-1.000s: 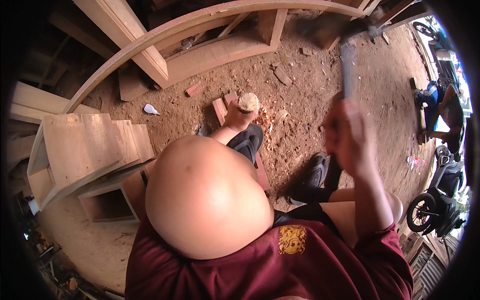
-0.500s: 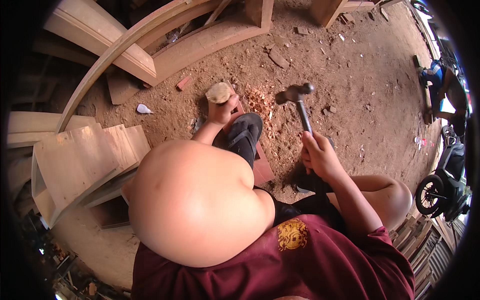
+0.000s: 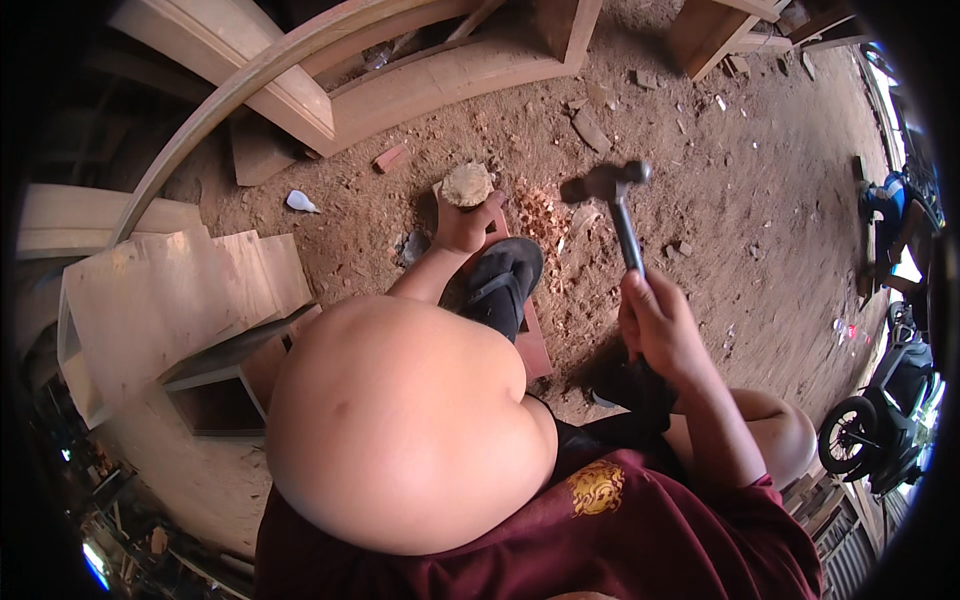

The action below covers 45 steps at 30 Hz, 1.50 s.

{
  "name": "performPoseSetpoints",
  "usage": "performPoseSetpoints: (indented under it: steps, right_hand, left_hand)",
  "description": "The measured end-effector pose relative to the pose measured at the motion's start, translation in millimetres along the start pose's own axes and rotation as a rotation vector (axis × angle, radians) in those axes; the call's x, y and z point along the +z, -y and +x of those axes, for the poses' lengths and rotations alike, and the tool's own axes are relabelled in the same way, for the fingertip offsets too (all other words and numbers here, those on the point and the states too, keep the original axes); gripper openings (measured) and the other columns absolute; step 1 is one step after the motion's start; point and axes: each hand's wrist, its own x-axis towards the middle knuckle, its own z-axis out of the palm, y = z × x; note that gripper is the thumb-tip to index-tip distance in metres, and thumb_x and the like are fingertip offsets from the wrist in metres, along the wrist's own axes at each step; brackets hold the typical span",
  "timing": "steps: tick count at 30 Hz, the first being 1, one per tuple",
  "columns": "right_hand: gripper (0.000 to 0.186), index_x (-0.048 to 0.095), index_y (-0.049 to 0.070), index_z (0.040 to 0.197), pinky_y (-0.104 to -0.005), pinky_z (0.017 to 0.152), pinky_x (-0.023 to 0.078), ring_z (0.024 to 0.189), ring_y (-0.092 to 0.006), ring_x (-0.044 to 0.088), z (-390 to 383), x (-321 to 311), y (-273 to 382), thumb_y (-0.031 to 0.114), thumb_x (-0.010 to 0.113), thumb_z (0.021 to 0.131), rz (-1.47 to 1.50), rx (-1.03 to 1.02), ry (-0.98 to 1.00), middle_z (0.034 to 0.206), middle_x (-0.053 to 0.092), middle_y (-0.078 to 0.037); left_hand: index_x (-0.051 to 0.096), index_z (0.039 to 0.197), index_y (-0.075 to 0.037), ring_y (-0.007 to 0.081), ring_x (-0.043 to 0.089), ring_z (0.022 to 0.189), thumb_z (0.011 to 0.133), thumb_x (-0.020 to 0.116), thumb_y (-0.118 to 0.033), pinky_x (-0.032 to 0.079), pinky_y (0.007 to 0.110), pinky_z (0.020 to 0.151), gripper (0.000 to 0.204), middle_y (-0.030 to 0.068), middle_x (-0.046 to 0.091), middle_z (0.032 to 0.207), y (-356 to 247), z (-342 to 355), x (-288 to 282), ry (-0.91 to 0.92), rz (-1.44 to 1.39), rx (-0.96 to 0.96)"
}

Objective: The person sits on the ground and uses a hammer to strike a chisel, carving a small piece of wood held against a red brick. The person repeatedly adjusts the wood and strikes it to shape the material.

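Observation:
My left hand [image 3: 467, 232] is closed around a chisel [image 3: 466, 185]; only its round, pale, frayed wooden top shows, and the blade is hidden. It stands over a reddish wooden board [image 3: 535, 345] on the ground. My sandalled left foot [image 3: 507, 270] presses on that board, beside the hand. Gripped by its handle in my right hand [image 3: 660, 320] is a hammer [image 3: 622, 205] with a dark metal head. The hammer head hangs apart from the chisel, to its right. Reddish wood shavings [image 3: 540, 222] lie between them.
A curved wooden frame [image 3: 430, 95] spans the far left. Stacked pale panels [image 3: 150, 310] stand at left, near a dark-fronted box [image 3: 215, 400]. A small white bottle [image 3: 301, 202] and a reddish offcut [image 3: 391, 158] lie on the dirt. A motorcycle [image 3: 880, 410] and another person [image 3: 890, 215] are at right.
The whole view has shifted, so most things appear farther right. The hammer head has risen slightly away from the ground litter. Both hands keep their hold.

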Motion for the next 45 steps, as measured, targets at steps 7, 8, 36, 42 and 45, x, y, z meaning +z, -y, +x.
performPoseSetpoints:
  steps: [7, 8, 36, 42, 45]
  right_hand:
    - [0.042, 0.049, 0.008, 0.096, -0.0232, 0.039, 0.034, 0.045, -0.0070, 0.038, -59.2, -23.6, 141.4, 0.048, 0.040, 0.104, 0.217, -0.807, -0.239, 0.060, 0.043, 0.001]
    - [0.041, 0.048, 0.009, 0.094, -0.0244, 0.040, 0.035, 0.045, -0.0073, 0.037, -60.4, -22.3, 143.2, 0.048, 0.040, 0.105, 0.157, -0.855, -0.250, 0.061, 0.041, 0.001]
    - [0.030, 0.042, 0.013, 0.088, -0.0267, 0.040, 0.040, 0.045, -0.0073, 0.036, -8.0, -8.1, -91.6, 0.037, 0.041, 0.106, 0.260, 0.270, 0.005, 0.062, 0.039, 0.003]
    - [0.031, 0.042, 0.013, 0.089, -0.0278, 0.040, 0.041, 0.045, -0.0079, 0.037, 22.9, -7.1, -79.3, 0.039, 0.041, 0.107, 0.277, 0.403, -0.056, 0.063, 0.040, 0.002]
    - [0.031, 0.042, 0.013, 0.090, -0.0274, 0.041, 0.041, 0.045, -0.0081, 0.038, 23.7, -7.0, -75.2, 0.039, 0.041, 0.107, 0.220, 0.316, 0.022, 0.063, 0.040, 0.002]
  left_hand:
    - [0.064, 0.089, -0.004, 0.0108, 0.061, 0.078, 0.082, 0.072, -0.020, 0.048, 0.031, 0.071, 0.020, 0.0004, 0.065, 0.084, -16.6, 0.6, 16.3, -0.032, 0.190, 0.143]
    - [0.066, 0.090, -0.004, 0.0122, 0.062, 0.077, 0.083, 0.071, -0.022, 0.049, 0.032, 0.071, 0.020, 0.0016, 0.067, 0.083, -18.9, 0.0, 19.9, -0.048, 0.235, 0.194]
    - [0.050, 0.072, -0.008, 0.0090, 0.043, 0.052, 0.089, 0.062, -0.016, 0.036, 0.028, 0.049, 0.022, 0.0008, 0.048, 0.061, -12.7, -0.4, -9.8, 0.099, -0.233, 0.026]
    - [0.046, 0.073, -0.008, 0.0093, 0.038, 0.050, 0.092, 0.055, -0.013, 0.033, 0.027, 0.049, 0.022, 0.0001, 0.042, 0.058, -15.9, 5.2, -29.1, 0.056, -0.359, 0.054]
    - [0.043, 0.072, -0.009, 0.0110, 0.035, 0.051, 0.091, 0.053, -0.019, 0.031, 0.028, 0.050, 0.024, 0.0009, 0.040, 0.059, -14.5, 1.2, -26.2, 0.046, -0.264, 0.031]
